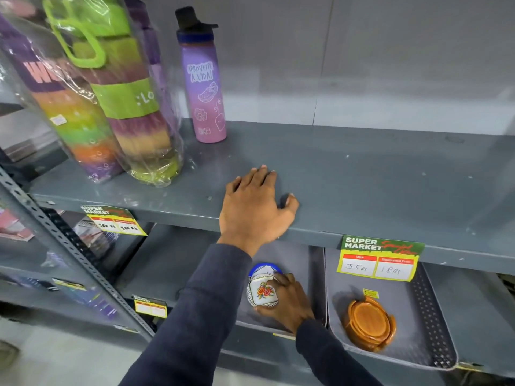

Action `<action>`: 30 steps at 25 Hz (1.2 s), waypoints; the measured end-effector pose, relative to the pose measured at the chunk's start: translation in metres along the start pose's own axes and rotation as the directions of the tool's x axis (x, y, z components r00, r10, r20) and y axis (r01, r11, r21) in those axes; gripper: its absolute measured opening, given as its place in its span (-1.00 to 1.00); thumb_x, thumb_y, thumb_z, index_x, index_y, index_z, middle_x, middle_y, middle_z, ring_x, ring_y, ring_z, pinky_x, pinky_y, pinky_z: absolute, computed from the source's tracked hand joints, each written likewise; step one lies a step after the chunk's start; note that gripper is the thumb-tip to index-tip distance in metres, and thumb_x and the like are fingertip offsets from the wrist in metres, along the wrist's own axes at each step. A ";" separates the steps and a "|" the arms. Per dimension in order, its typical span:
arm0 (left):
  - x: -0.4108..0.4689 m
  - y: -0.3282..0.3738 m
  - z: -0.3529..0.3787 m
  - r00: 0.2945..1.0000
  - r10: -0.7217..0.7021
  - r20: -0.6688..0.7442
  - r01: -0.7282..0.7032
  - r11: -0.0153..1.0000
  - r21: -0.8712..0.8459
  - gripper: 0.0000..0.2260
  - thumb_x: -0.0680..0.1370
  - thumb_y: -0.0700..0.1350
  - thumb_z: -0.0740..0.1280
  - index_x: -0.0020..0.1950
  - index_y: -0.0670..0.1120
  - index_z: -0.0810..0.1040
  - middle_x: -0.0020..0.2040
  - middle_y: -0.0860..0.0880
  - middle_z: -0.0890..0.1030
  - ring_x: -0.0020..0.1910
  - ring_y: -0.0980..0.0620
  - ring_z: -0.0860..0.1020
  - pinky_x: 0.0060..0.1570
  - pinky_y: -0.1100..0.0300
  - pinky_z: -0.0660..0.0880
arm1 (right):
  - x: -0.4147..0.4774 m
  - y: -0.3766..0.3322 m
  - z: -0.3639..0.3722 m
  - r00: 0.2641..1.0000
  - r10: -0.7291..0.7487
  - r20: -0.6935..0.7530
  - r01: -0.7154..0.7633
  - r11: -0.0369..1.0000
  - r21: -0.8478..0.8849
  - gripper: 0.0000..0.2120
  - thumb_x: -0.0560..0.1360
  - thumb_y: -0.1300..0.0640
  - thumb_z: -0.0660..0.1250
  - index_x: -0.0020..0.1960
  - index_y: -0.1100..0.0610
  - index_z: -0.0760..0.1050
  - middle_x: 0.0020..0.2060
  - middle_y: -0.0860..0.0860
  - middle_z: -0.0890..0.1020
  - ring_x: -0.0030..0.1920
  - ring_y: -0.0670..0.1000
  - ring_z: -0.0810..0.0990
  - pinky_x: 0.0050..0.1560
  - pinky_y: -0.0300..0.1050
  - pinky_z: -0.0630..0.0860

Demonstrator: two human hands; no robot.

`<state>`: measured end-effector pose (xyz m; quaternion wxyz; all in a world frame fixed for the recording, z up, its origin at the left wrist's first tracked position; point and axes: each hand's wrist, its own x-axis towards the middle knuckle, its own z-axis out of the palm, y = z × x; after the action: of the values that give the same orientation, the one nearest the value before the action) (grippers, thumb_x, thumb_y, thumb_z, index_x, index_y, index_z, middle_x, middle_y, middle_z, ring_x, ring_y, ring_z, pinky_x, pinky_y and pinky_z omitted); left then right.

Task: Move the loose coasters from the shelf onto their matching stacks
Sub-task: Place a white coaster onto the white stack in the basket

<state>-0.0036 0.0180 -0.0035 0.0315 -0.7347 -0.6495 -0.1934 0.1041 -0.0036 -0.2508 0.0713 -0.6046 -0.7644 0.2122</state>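
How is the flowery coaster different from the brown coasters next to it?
The flowery coaster is white with a red and yellow flower; the brown coasters are plain orange-brown wood. The flowery coaster is squarish with rounded corners; the brown coasters are round. The right hand grips the flowery coaster; the brown coasters sit untouched in a holder. Both sit on grey mats on the lower shelf.

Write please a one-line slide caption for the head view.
Left hand rests on the upper shelf while right hand holds a floral coaster on the lower shelf.
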 end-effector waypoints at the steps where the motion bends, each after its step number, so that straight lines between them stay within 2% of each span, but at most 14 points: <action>1: 0.000 0.000 0.000 1.000 0.000 -0.002 0.000 1.000 0.007 -0.41 0.52 0.20 0.09 0.50 -0.03 0.31 0.57 0.00 0.27 0.55 0.04 0.18 0.48 0.03 0.07 | 0.004 0.002 0.003 1.000 -0.014 -0.025 0.013 0.999 -0.033 -0.06 0.15 -0.51 0.10 0.38 0.01 0.43 0.50 -0.01 0.30 0.43 0.08 0.28 0.44 -0.03 0.30; 3: 0.000 0.000 0.002 1.000 -0.002 -0.010 0.003 1.000 0.015 -0.39 0.50 0.21 0.08 0.49 -0.03 0.32 0.56 0.00 0.28 0.54 0.04 0.20 0.48 0.03 0.08 | 0.011 0.006 0.007 0.998 -0.006 -0.063 0.004 0.999 -0.034 -0.12 0.21 -0.47 0.20 0.37 0.03 0.44 0.54 0.04 0.20 0.46 0.13 0.23 0.46 0.01 0.29; 5: 0.001 0.000 0.002 1.000 -0.002 -0.012 0.003 1.000 0.020 -0.38 0.49 0.21 0.07 0.49 -0.03 0.33 0.56 0.00 0.29 0.54 0.04 0.21 0.48 0.03 0.09 | 0.017 0.009 0.008 1.000 0.018 -0.016 -0.018 1.000 0.026 -0.13 0.24 -0.41 0.32 0.43 0.03 0.36 0.56 0.08 0.16 0.50 0.17 0.21 0.50 0.04 0.25; 8: 0.000 0.000 0.002 1.000 0.000 -0.008 0.001 1.000 0.026 -0.38 0.49 0.22 0.06 0.49 -0.04 0.33 0.56 0.00 0.29 0.54 0.04 0.20 0.47 0.03 0.09 | 0.027 0.012 0.004 0.998 0.048 0.033 -0.050 0.996 0.076 -0.20 0.27 -0.33 0.43 0.41 -0.02 0.34 0.47 0.02 0.35 0.38 0.14 0.43 0.41 -0.02 0.38; 12: 0.000 0.000 0.001 1.000 0.002 -0.007 -0.001 0.999 0.037 -0.38 0.50 0.22 0.05 0.50 -0.03 0.32 0.56 0.00 0.28 0.54 0.05 0.20 0.48 0.04 0.08 | 0.036 0.017 0.008 0.999 0.028 0.036 -0.030 0.998 0.049 -0.20 0.30 -0.28 0.46 0.43 0.00 0.32 0.44 0.04 0.37 0.37 0.14 0.39 0.42 -0.05 0.33; 15: 0.000 0.001 0.002 1.000 -0.002 -0.004 0.002 0.999 0.032 -0.37 0.49 0.22 0.06 0.50 -0.03 0.32 0.56 0.00 0.28 0.54 0.04 0.20 0.48 0.03 0.09 | 0.039 0.019 0.009 0.999 0.032 0.039 -0.032 0.999 0.004 -0.03 0.25 -0.31 0.46 0.53 -0.07 0.11 0.48 0.05 0.31 0.40 0.18 0.33 0.39 0.03 0.32; 18: 0.000 0.000 0.002 1.000 0.001 -0.006 -0.001 0.999 0.038 -0.37 0.49 0.22 0.05 0.50 -0.03 0.32 0.56 0.01 0.28 0.54 0.04 0.20 0.48 0.04 0.09 | 0.043 0.017 0.009 0.991 0.012 0.132 -0.015 1.000 0.017 0.25 0.10 -0.37 0.50 0.57 -0.15 -0.16 0.61 -0.01 0.00 0.57 0.19 0.06 0.50 0.17 0.17; 20: 0.000 0.000 0.002 1.000 0.004 -0.012 -0.004 0.999 0.035 -0.37 0.48 0.22 0.05 0.50 -0.03 0.32 0.56 0.00 0.28 0.54 0.05 0.20 0.47 0.04 0.09 | 0.047 0.018 0.013 0.992 0.009 0.124 -0.016 0.998 0.054 0.21 0.18 -0.26 0.55 0.59 -0.08 -0.12 0.61 -0.01 0.06 0.58 0.11 0.09 0.53 0.05 0.11; 23: -0.001 -0.001 0.003 1.000 0.005 -0.011 -0.004 1.000 0.031 -0.36 0.48 0.22 0.04 0.50 -0.03 0.32 0.56 0.01 0.28 0.55 0.05 0.20 0.48 0.04 0.08 | 0.050 0.017 0.017 0.998 0.033 0.062 -0.037 0.996 0.080 0.08 0.24 -0.16 0.57 0.57 0.00 0.04 0.56 0.00 0.24 0.52 0.08 0.24 0.50 -0.06 0.18; 26: 0.000 -0.002 0.003 1.000 0.010 -0.016 -0.010 1.000 0.018 -0.37 0.48 0.22 0.05 0.49 -0.03 0.33 0.56 0.01 0.29 0.54 0.04 0.21 0.48 0.03 0.09 | 0.048 0.011 0.014 0.996 0.059 0.066 -0.064 0.995 0.079 0.12 0.21 -0.14 0.59 0.57 -0.01 0.01 0.52 0.02 0.27 0.49 0.11 0.26 0.47 0.01 0.23; 28: -0.002 -0.001 0.002 1.000 0.018 -0.009 -0.018 1.000 0.001 -0.37 0.48 0.22 0.05 0.50 -0.04 0.33 0.56 0.01 0.29 0.54 0.04 0.22 0.48 0.02 0.10 | 0.042 0.009 0.005 0.994 0.069 0.083 -0.076 0.994 0.084 0.26 0.15 -0.19 0.60 0.59 -0.04 -0.13 0.54 0.04 0.20 0.51 0.15 0.20 0.48 0.13 0.20; 30: -0.003 0.001 0.003 1.000 0.018 0.000 -0.018 1.000 -0.002 -0.39 0.51 0.22 0.07 0.50 -0.04 0.32 0.56 0.00 0.28 0.54 0.03 0.21 0.48 0.02 0.10 | 0.029 0.014 -0.012 0.994 0.089 0.057 -0.097 0.982 0.162 0.34 0.11 -0.28 0.60 0.59 -0.07 -0.21 0.59 0.03 0.10 0.56 0.16 0.11 0.51 0.21 0.15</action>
<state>-0.0025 0.0160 -0.0065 0.0323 -0.7405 -0.6427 -0.1938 0.1139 0.0300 -0.2501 0.0920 -0.6261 -0.7168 0.2927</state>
